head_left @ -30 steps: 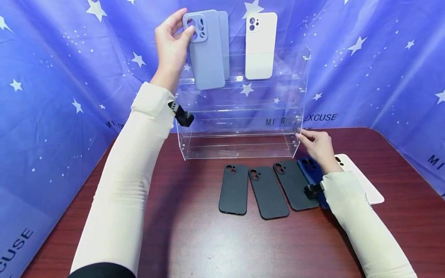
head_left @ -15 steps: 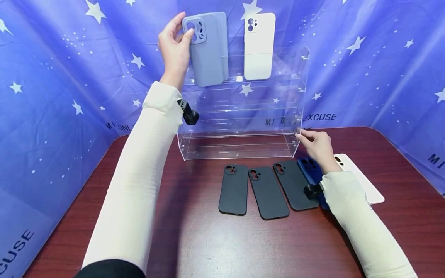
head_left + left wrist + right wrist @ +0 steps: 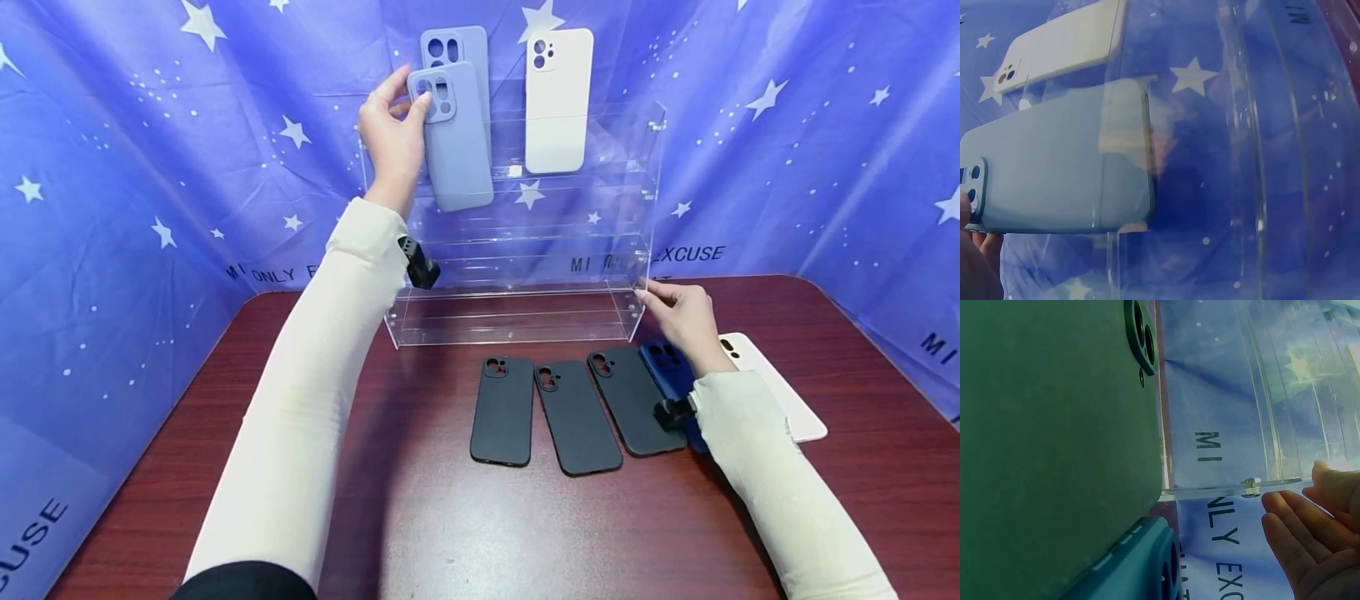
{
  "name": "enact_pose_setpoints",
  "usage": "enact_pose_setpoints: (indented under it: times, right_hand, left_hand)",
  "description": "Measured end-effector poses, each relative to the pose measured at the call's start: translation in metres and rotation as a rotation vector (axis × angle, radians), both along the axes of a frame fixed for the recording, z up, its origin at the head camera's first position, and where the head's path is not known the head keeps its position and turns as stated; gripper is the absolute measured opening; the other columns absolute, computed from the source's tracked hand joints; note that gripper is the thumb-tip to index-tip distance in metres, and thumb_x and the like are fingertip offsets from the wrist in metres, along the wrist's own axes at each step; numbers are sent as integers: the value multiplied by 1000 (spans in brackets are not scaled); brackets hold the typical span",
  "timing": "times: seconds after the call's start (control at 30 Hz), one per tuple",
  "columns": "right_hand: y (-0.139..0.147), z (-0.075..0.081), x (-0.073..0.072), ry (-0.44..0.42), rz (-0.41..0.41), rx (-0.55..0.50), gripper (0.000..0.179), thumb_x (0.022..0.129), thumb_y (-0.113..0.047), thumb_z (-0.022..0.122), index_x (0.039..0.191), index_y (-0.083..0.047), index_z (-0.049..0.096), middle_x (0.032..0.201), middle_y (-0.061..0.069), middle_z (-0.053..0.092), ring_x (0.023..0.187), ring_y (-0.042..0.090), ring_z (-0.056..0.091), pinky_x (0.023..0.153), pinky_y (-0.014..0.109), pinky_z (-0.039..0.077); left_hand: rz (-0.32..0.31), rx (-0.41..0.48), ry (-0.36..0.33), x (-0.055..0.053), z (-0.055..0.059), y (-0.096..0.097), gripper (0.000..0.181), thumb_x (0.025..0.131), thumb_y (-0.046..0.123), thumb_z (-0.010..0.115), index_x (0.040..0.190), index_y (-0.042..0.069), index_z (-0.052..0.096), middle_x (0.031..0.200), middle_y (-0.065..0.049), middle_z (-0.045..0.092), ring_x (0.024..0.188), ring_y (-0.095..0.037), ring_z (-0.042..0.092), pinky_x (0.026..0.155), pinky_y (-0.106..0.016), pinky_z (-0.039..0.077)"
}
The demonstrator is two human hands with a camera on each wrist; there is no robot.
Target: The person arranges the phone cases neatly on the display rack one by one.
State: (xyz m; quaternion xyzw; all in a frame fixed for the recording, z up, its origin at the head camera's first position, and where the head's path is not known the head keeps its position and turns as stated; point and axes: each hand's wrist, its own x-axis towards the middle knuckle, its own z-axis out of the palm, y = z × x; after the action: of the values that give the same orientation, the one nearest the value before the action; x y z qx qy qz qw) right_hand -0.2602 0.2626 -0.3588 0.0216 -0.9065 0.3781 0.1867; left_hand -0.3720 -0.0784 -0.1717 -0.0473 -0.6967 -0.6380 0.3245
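My left hand (image 3: 393, 137) pinches a grey-blue phone case (image 3: 461, 158) by its camera cutout corner, thumb on the front. The case hangs slightly tilted before the upper tiers of a clear acrylic display rack (image 3: 517, 337). Behind it, a second grey-blue phone case (image 3: 472, 42) stands on the top tier, partly covered. To its right a white phone case (image 3: 558, 100) stands upright on the same tier. My right hand (image 3: 686, 321) grips the lower right side panel of the rack between thumb and fingers; in the right wrist view the thumb (image 3: 1335, 484) lies at the panel's edge.
Several phone cases lie on the dark red table (image 3: 225, 467) before the rack: black ones (image 3: 502, 412), a dark blue one (image 3: 666, 362) partly under my right wrist, and a white one (image 3: 780, 392) at right. A blue starry curtain (image 3: 750, 167) hangs behind.
My left hand has moved right and down with the grey-blue case, uncovering the camera holes of the case behind it. My right hand stays at the rack's side.
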Motion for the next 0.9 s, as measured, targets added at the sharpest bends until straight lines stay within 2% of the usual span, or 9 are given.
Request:
enact_pose_setpoints:
  times: [0.07, 0.27, 0.33, 0.47, 0.57, 0.67, 0.73, 0.83, 0.9]
  right_hand:
    - [0, 0, 0, 3, -5, 6, 35, 92, -28, 62, 118, -4, 66, 114, 22, 62, 45, 7, 27, 39, 25, 24]
    - [0, 1, 0, 0, -11, 5, 35, 92, -28, 62, 118, -4, 65, 115, 21, 62, 48, 8, 29, 42, 25, 25]
    - [0, 1, 1, -2, -5, -2, 35, 92, -28, 62, 118, -4, 65, 114, 22, 62, 46, 6, 25, 41, 25, 24]
    - [0, 0, 1, -10, 0, -18, 35, 92, -27, 62, 118, -4, 65, 114, 22, 62, 43, 4, 21, 37, 25, 21]
    - [0, -2, 0, 1, 2, -17, 34, 92, -27, 62, 118, -4, 65, 113, 21, 62, 46, 1, 28, 38, 23, 23]
    - [0, -2, -1, 12, -1, -6, 34, 92, -27, 63, 117, -4, 66, 112, 20, 63, 57, 1, 40, 42, 21, 27]
    - [0, -2, -1, 17, -6, 2, 33, 92, -27, 63, 117, -5, 66, 112, 19, 64, 71, 3, 48, 48, 18, 31]
    - [0, -2, 0, 14, -11, 5, 34, 92, -27, 62, 117, -5, 66, 113, 18, 64, 86, 13, 57, 54, 15, 33]
    - [0, -3, 0, 14, -18, 8, 34, 92, -28, 62, 117, -5, 66, 113, 17, 64, 93, 19, 57, 56, 14, 34]
  left_hand:
    - [-9, 44, -6, 1, -2, 1, 41, 83, 4, 71, 123, 6, 62, 115, -9, 65, 94, -14, 62, 81, -15, 49]
    - [-22, 133, 21, 6, -10, 4, 37, 78, 1, 75, 114, 1, 64, 110, -12, 67, 88, -14, 63, 80, -15, 50]
    - [-25, 145, 34, 6, -15, 6, 34, 78, 0, 74, 111, -1, 65, 108, -13, 67, 86, -13, 63, 79, -16, 51]
    - [-9, 150, 1, 7, -25, 7, 32, 77, 2, 76, 109, 2, 68, 105, -8, 68, 82, -9, 60, 76, -16, 50]
    - [3, 135, -21, 7, -32, 7, 32, 77, 3, 76, 109, 3, 69, 104, -8, 67, 82, -7, 58, 77, -15, 49]
    - [2, 127, -21, 7, -37, 6, 33, 78, 2, 75, 109, 1, 68, 105, -13, 67, 83, -9, 59, 79, -15, 50]
    - [9, 129, -19, 7, -40, 6, 32, 78, 1, 75, 109, 0, 67, 104, -15, 67, 83, -10, 60, 80, -15, 50]
    - [12, 146, -11, 7, -42, 6, 32, 78, 1, 75, 108, -1, 66, 102, -14, 67, 83, -10, 60, 80, -15, 50]
    - [18, 149, -7, 7, -43, 6, 32, 78, 2, 75, 108, -1, 66, 98, -10, 66, 82, -9, 59, 80, -15, 50]
